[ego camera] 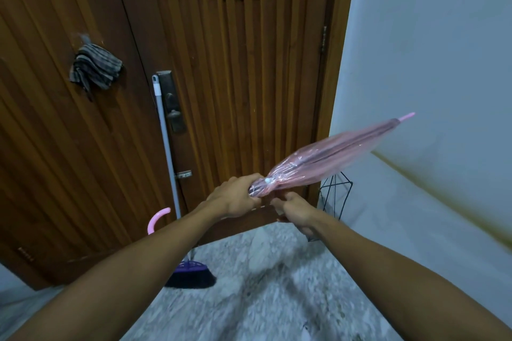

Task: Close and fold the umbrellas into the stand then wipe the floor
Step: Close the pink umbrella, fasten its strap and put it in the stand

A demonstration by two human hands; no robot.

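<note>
Left hand (235, 196) fingers clenched round the gathered end of the pink umbrella (327, 159), its tip angled up and away to the right. Right hand (295, 209) fingers sit just under that end, curled; whether they pinch the strap, I cannot tell. Risk: the loose canopy could spring open if the grip slackens, or snag the wire stand (333, 194) just beyond the fingers. Count: one umbrella, one stand, one broom (169, 152), one cloth (95, 68) on the door.
</note>
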